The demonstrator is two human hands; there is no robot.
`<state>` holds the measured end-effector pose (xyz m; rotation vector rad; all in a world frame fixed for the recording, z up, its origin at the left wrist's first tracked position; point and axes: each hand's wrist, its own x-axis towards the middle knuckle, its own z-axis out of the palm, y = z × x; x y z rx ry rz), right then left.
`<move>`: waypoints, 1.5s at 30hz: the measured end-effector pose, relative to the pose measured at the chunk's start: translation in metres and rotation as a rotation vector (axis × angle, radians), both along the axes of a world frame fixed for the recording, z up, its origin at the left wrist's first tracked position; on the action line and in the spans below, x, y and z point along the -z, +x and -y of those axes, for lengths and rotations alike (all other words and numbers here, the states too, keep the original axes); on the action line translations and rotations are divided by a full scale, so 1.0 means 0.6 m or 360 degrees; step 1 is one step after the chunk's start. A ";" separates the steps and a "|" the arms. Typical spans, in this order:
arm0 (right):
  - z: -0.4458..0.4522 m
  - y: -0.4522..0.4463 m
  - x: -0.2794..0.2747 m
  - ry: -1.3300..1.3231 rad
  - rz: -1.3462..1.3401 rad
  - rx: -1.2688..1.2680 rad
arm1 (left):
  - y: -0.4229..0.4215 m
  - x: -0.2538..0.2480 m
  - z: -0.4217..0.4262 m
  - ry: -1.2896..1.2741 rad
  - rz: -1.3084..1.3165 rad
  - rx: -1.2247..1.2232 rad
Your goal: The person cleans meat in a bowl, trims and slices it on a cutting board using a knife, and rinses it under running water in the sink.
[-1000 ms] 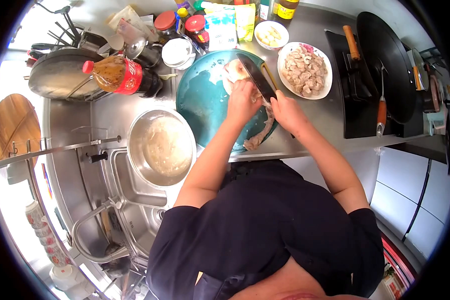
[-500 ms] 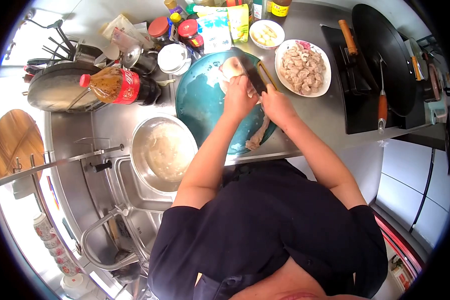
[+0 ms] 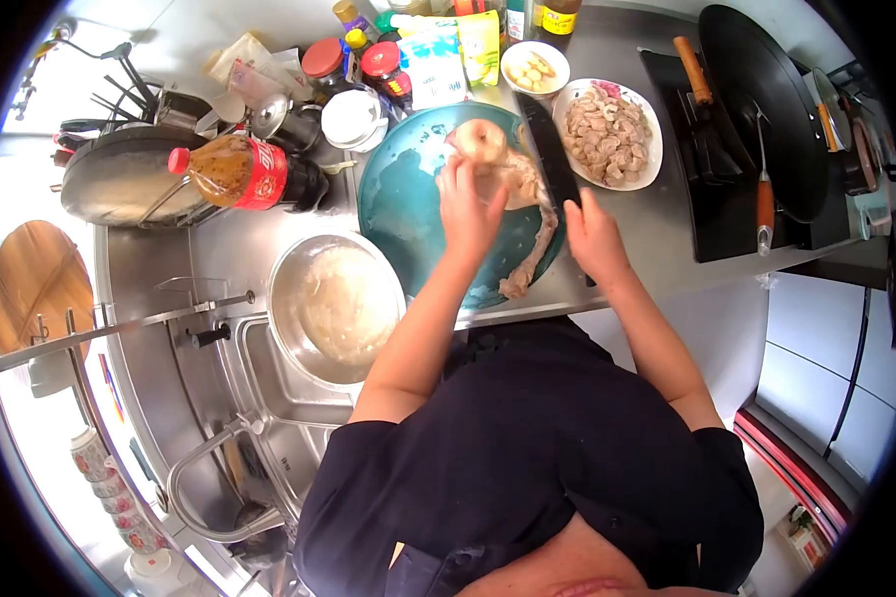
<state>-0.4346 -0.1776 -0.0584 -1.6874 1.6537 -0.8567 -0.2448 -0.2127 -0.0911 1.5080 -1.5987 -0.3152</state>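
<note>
We see the left hand (image 3: 468, 214) at the near edge of a pale piece of meat (image 3: 480, 144), its fingers loosely parted and the thumb standing away from them, perhaps so that the piece is steadied from the side. The right hand (image 3: 594, 239) is closed round the handle of a dark-bladed knife (image 3: 550, 149), the blade pointing forward, away from the body, and set beyond the meat's right side; we take that angle as one that keeps the edge away from the left fingers.

The meat lies just ahead of the hands on the round green board (image 3: 403, 229), and a thin strip (image 3: 538, 249) trails from its right side back towards the body, between the two hands. A plate (image 3: 635, 181) of meat chunks sits just beyond the right hand, probably for easy reach, with a small bowl (image 3: 535, 89) of pale pieces farther ahead.

The knife's handle is mostly hidden in the fist, and the blade covers part of the board's rim. Looking down, we cannot fairly tell whether the blade touches the board, or whether the left fingers grip the meat or merely rest there.
</note>
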 end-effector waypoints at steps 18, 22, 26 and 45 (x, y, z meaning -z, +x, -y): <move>-0.084 -0.040 0.000 0.0479 -0.0134 -0.0405 | 0.132 0.000 -0.114 0.0433 0.0628 -0.0134; -0.087 -0.027 0.013 0.0381 -0.0144 -0.0470 | 0.112 0.014 -0.102 0.0486 -0.0298 -0.0707; -0.070 -0.035 0.021 0.0227 -0.0177 -0.0501 | 0.114 0.065 -0.034 0.0780 -0.0320 -0.0681; -0.034 -0.032 -0.008 0.0117 -0.0041 -0.0441 | 0.125 0.018 0.017 0.1451 -0.1110 0.0078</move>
